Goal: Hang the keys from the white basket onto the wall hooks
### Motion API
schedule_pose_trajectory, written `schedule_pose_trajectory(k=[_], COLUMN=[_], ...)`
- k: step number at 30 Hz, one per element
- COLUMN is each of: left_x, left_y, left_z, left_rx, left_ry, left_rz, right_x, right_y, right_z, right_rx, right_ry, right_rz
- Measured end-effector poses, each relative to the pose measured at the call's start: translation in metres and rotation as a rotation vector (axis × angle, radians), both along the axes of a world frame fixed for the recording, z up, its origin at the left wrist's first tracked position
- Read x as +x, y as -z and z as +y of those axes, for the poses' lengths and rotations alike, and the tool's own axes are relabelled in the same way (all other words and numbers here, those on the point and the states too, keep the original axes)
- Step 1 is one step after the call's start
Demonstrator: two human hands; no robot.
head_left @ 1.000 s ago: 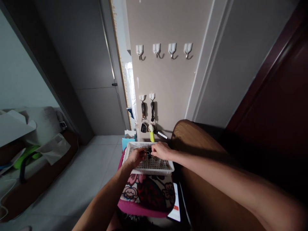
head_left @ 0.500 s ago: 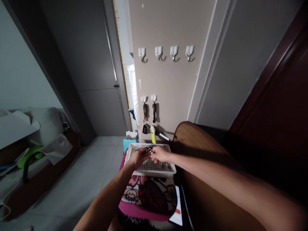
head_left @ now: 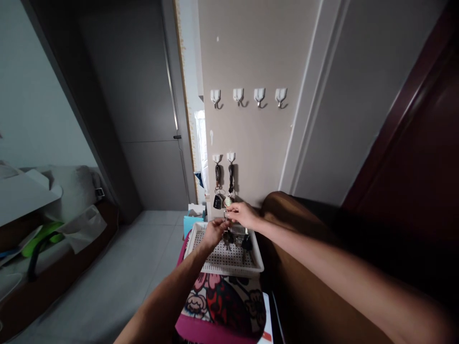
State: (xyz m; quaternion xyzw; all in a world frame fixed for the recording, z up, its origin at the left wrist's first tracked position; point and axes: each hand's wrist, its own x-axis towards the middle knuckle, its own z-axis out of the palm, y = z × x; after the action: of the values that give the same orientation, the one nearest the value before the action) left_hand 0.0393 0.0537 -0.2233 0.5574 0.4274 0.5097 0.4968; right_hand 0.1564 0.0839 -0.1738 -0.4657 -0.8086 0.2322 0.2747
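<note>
Six hooks (head_left: 237,94) on the beige wall (head_left: 251,48) ahead of me: four bare above, two below carrying straps (head_left: 217,173). Beneath them, a white tray (head_left: 222,260) on a floral cushion (head_left: 222,306). Grey floor (head_left: 143,258) to the left, wooden top (head_left: 287,215) to the right. My left hand (head_left: 214,230) and right hand (head_left: 244,214) have fingers pinched closed on one key bunch (head_left: 228,236). The bunch dangles between both hands, just over the tray's far end, below the straps.
</note>
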Motion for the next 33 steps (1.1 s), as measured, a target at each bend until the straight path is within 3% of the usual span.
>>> schedule_pose_trajectory(k=[7,12,17,21,28,33], left_x=[-0.007,-0.008,-0.005,-0.004,-0.004,-0.006], left_y=[-0.026,-0.028,-0.029,-0.038,-0.071,-0.110], left_z=[0.000,0.006,0.012,0.015,0.026,0.032], left_rx=[-0.068,-0.016,0.028,0.072,0.152,0.183], left_ry=[0.111,0.046,0.089,0.017,-0.189,-0.226], left_rz=[-0.026,-0.057,0.136,0.167,0.206,0.112], right_x=[0.003,0.001,-0.001,-0.004,-0.011,-0.025], right_y=[-0.011,-0.015,-0.020,-0.026,-0.031,-0.064], right_z=[0.000,-0.001,-0.006,-0.011,0.000,0.013], right_rx=[-0.042,-0.056,-0.141,-0.135,0.089,0.150], right_ry=[0.000,0.068,0.049,0.022,0.092,0.164], right_rz=[0.095,0.255,0.315,0.402,0.350,0.451])
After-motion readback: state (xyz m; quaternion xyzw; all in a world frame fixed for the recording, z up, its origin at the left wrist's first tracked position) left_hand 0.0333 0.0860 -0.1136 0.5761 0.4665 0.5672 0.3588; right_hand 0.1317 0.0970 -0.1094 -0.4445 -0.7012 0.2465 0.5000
